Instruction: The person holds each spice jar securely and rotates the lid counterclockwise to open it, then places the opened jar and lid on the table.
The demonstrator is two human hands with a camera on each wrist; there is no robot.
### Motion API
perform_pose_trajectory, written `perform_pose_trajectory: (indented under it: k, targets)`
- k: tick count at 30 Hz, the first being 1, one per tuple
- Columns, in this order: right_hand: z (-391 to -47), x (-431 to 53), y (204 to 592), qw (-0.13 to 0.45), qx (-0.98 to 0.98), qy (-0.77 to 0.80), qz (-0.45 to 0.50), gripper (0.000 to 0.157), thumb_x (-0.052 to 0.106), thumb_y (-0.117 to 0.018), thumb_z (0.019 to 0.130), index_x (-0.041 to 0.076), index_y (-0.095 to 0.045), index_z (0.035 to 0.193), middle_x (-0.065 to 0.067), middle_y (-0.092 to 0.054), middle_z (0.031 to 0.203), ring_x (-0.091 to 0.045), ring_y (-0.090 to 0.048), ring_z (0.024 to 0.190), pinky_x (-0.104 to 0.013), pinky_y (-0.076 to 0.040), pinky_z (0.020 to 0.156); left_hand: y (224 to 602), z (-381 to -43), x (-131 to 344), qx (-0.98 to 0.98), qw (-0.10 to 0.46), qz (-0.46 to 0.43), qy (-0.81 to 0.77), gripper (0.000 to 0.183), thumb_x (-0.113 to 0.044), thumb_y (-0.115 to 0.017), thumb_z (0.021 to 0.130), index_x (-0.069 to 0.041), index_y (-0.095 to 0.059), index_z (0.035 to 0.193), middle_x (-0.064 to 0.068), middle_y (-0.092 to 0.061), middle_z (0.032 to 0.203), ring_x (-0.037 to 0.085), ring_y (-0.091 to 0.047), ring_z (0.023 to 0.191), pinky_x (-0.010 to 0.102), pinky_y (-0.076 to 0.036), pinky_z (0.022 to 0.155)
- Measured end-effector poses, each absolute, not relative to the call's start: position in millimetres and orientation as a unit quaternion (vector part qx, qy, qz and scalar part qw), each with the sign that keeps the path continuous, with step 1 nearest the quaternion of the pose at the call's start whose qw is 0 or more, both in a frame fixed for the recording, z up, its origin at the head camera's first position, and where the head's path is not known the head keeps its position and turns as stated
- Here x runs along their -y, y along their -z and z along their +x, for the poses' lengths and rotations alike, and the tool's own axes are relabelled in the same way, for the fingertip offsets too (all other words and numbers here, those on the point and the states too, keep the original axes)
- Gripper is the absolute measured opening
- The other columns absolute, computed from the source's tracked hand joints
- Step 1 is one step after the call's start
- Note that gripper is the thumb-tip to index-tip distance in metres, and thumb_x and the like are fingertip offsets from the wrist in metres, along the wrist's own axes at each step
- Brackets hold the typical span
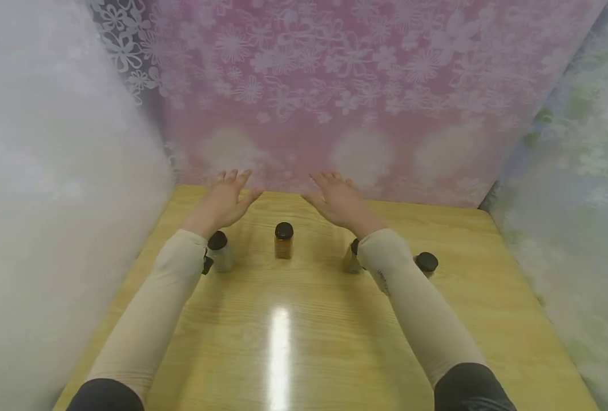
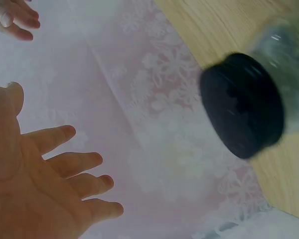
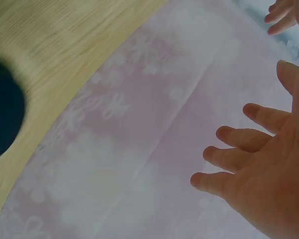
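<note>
Both arms reach forward over a wooden table. My left hand is spread with straight fingers and holds nothing. A clear jar with a black lid stands just under the left wrist; the left wrist view shows its lid close up. My right hand, also spread, holds nothing. Beneath the right wrist is a black-lidded jar, partly hidden by the sleeve. Between the two arms stands a small jar of orange-brown contents with a black lid. Right of the right forearm, another black-lidded jar is partly covered by the sleeve.
The wooden table carries a bright light reflection near its front. A pink floral curtain hangs along its back edge. Pale cloth walls close in the left side, and a flowered sheet the right.
</note>
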State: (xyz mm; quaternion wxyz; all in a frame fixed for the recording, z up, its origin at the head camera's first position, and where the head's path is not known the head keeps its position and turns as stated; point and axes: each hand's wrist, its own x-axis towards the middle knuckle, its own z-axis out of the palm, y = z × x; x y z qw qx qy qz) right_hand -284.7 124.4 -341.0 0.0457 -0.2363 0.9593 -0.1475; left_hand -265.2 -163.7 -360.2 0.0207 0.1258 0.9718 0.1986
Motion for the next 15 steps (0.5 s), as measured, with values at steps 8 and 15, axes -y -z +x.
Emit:
perform_pose_trajectory:
  k: [8,15]
  targets:
    - [-287,-71,340,0.052,-0.949,0.148,-0.273,0.071,0.058,-0.038,0.111,0.019,-0.023,0.169,-0.018,-0.027,0.173,-0.043,-0.020,0.162,-0.066,-0.015,0.130,369,-241,203,-0.968,0.017,0.092,-0.234,0.081,-0.064,-0.027,0.110,-0.011,-0.015,0.170,0.029,-0.014,0.173,0.055,-0.006,0.160,0.076,-0.005,0.125]
    - [-280,-34,347,0.064,-0.935,0.162,-0.308,0.073,0.060,-0.037,0.111,0.017,-0.025,0.169,-0.017,-0.028,0.173,-0.040,-0.022,0.162,-0.067,-0.016,0.129,387,-206,237,-0.959,0.004,0.065,-0.276,0.087,-0.071,-0.023,0.107,-0.013,-0.009,0.171,0.025,-0.017,0.174,0.055,-0.015,0.159,0.074,-0.017,0.124]
